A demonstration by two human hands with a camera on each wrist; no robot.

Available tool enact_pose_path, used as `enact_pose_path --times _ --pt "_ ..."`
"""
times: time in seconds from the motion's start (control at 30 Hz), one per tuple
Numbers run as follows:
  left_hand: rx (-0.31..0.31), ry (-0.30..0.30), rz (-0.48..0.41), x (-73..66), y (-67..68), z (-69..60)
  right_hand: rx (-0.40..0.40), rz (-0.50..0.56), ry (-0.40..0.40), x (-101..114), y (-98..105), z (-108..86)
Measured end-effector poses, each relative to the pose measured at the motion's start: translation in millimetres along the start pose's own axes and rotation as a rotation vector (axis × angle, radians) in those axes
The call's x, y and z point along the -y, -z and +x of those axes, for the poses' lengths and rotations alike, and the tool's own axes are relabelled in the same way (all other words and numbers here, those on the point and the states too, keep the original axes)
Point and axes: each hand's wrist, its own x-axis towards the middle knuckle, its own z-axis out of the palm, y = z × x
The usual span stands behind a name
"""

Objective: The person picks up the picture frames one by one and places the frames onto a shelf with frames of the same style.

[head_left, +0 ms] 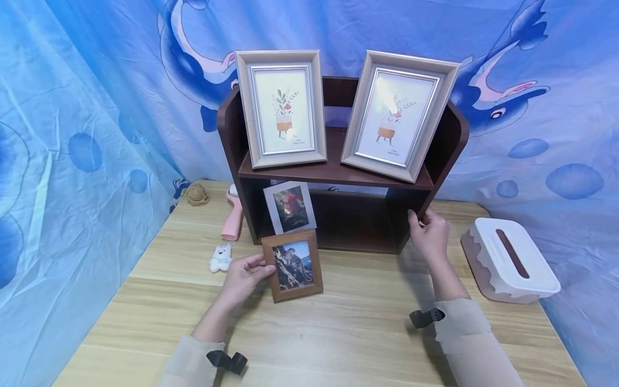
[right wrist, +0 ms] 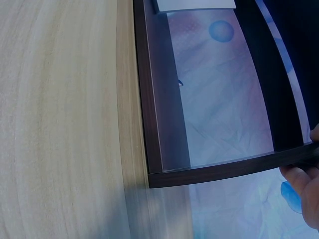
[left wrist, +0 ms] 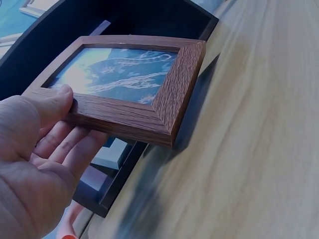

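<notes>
Perhaps lettering (head_left: 298,142), blurred; left hand (head_left: 245,277) grips frame (head_left: 293,266).

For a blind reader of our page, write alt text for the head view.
A left hand holds a brown frame in front of a dark shelf, whose side the right hand grips. Two large frames rest on the upper level, a small white frame on the lower; a tissue box sits to the right.
</notes>
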Motion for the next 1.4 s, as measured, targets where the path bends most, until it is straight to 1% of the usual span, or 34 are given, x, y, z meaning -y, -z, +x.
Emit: enact_pose_path --times 0.13,0.33,0.57,0.67,0.83,1.0,1.13,1.2,1.4 --pt "0.021 -0.022 0.009 -1.7 -4.0 3.2 0.004 0.014 0.003 0.4 -0.4 0.0" --pt "0.055 -0.053 0.023 -5.8 -12.1 9.6 0.000 -0.004 -0.007 2.3 -0.5 0.1" --pt "0.084 -0.073 0.078 -13.1 -25.9 17.3 -0.006 -0.010 -0.002 3.6 -0.4 -0.1" --pt "0.107 -0.082 0.069 -15.5 -32.5 21.1 -0.007 -0.003 -0.001 3.4 -0.1 -0.3" --pt "0.150 -0.120 0.046 -19.3 -43.2 26.5 0.002 0.011 0.001 3.4 -0.2 -0.7" --pt "0.184 -0.163 0.049 -23.2 -52.7 32.1 -0.005 -0.011 0.012 2.1 -0.2 -0.9" --pt "0.195 -0.186 0.047 -26.5 -59.7 37.7 -0.005 -0.008 0.008 1.5 0.3 -0.8" --pt "0.192 -0.184 0.044 -26.8 -63.5 40.7 -0.002 0.007 0.003 1.7 0.6 -1.0" --pt "0.167 -0.132 0.042 -28.9 -75.9 49.0 0.005 0.018 -0.005 1.5 -0.6 -1.9"
